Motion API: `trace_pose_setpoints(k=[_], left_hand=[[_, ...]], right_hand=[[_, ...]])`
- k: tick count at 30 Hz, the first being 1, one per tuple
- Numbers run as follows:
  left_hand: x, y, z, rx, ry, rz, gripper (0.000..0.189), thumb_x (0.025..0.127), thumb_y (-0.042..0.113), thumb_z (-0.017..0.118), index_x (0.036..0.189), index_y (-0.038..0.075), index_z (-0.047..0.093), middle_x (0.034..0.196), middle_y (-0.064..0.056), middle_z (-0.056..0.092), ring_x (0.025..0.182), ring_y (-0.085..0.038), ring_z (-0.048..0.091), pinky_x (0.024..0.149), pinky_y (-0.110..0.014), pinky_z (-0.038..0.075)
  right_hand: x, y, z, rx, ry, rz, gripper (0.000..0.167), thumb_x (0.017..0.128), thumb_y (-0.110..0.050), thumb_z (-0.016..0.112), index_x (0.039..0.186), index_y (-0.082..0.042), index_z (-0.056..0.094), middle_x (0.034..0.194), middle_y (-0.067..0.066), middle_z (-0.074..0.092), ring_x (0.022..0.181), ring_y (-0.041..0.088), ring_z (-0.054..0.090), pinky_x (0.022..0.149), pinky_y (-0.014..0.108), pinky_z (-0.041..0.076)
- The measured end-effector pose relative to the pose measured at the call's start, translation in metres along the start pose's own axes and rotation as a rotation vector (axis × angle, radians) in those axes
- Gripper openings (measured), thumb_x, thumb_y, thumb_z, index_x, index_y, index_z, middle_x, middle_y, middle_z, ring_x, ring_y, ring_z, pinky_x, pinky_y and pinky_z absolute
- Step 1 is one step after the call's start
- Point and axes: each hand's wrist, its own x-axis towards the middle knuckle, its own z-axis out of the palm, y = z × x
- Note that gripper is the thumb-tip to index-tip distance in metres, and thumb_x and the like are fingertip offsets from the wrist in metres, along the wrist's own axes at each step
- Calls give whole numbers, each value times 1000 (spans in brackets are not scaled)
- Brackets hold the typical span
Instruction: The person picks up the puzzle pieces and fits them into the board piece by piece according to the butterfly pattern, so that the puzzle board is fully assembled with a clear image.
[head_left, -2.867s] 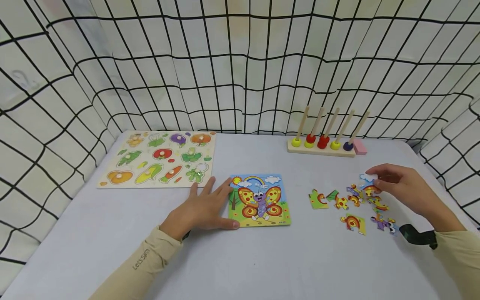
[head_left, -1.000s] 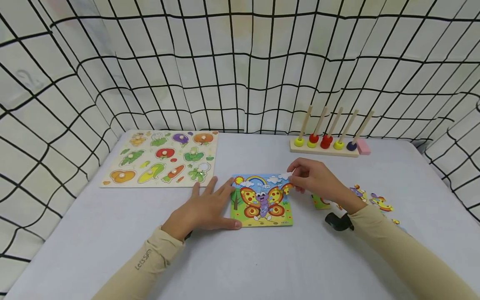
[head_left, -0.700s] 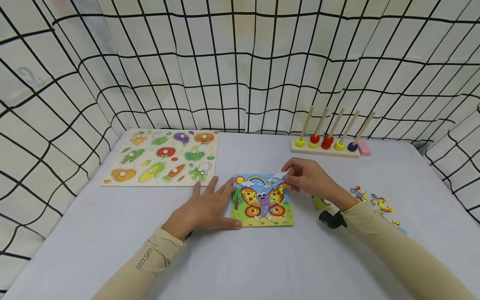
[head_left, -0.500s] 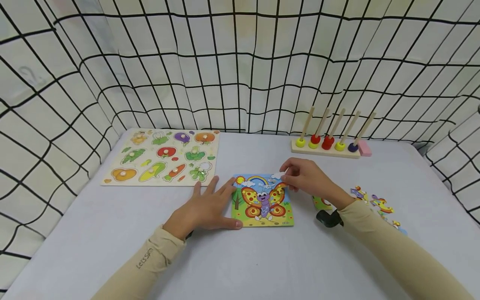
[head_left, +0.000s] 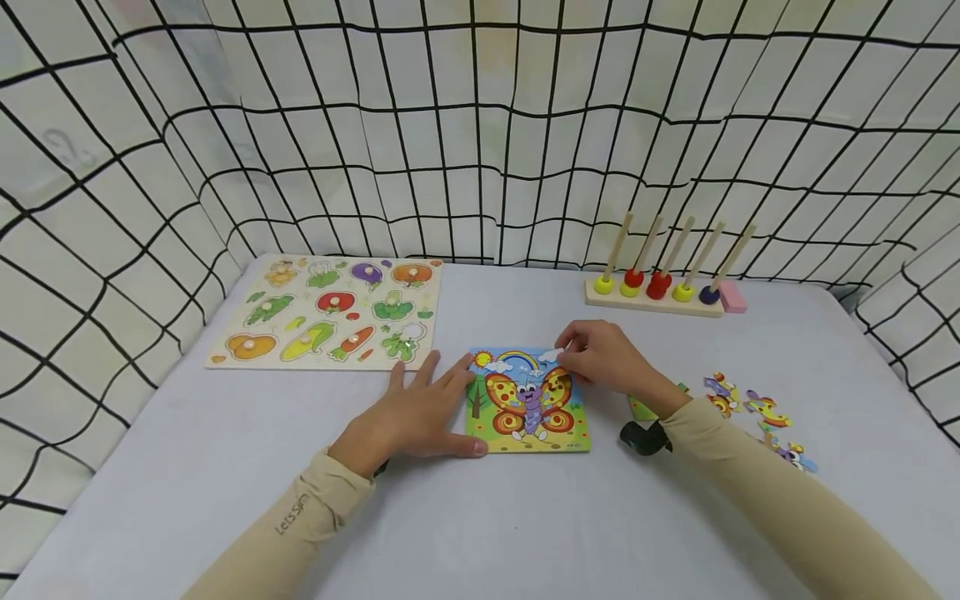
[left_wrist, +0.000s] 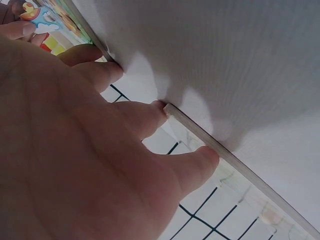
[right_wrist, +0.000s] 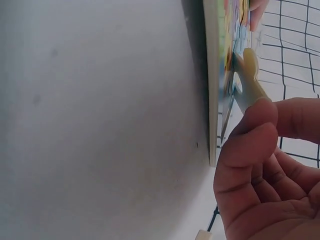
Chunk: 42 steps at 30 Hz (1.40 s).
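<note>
A square butterfly jigsaw puzzle (head_left: 532, 443) lies on the white table in the head view. My left hand (head_left: 408, 421) rests at its left edge with fingers spread, the thumb on the lower left corner. Over the upper right corner, my right hand (head_left: 609, 358) pinches a jigsaw piece (right_wrist: 248, 82) between thumb and index finger. The right wrist view shows that piece tilted up from the puzzle's surface, its far end at or close to the picture. Part of it is hidden behind the fingers in the head view.
Several loose jigsaw pieces (head_left: 767, 408) lie to the right, some partly behind the right forearm. A vegetable peg board (head_left: 243, 321) lies at the back left. A bead-peg stand (head_left: 652, 307) and a pink block (head_left: 732, 297) stand at the back right. Black netting surrounds the table.
My right hand has carried the jigsaw piece left from the loose pieces to the puzzle's upper right corner, then edged slightly further left and lower. The left hand has stayed at the puzzle's left edge.
</note>
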Motion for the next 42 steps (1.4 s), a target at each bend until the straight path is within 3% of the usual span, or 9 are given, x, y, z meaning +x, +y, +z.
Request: trace_pose_setpoints(k=[13,24,30,42], left_hand=[[-1,0,-1,2,-5,2,109,91,65,77,169,7,29,179,-7,17,162,-46,6,120,-78,0],[0,2,-1,-3,-4,3,109,90,63,78,169,7,28,179,-8,17,162,-46,6,120,-79,0],[0,2,-1,1,-8,-5,109,91,63,78,169,7,29,179,-8,16,162,-46,6,120,-78,0],[1,3,0,12,-7,-16,109,90,63,78,169,6,29,178,-8,17,162,-46,7,120,-79,1]], right_hand=[[5,-3,3,-64,20,4,17,97,-8,71,111,2,71,83,7,66,67,20,59,64,31,53],[11,-2,1,-159,-38,27,13,100,-10,75,105,1,71,84,7,67,70,20,60,67,30,52],[17,-6,-1,-224,-73,25,11,99,-11,77,102,-1,71,87,7,68,79,23,61,72,32,53],[20,-7,1,-231,-107,29,10,100,-9,75,103,-2,69,88,8,67,83,24,59,74,33,51]])
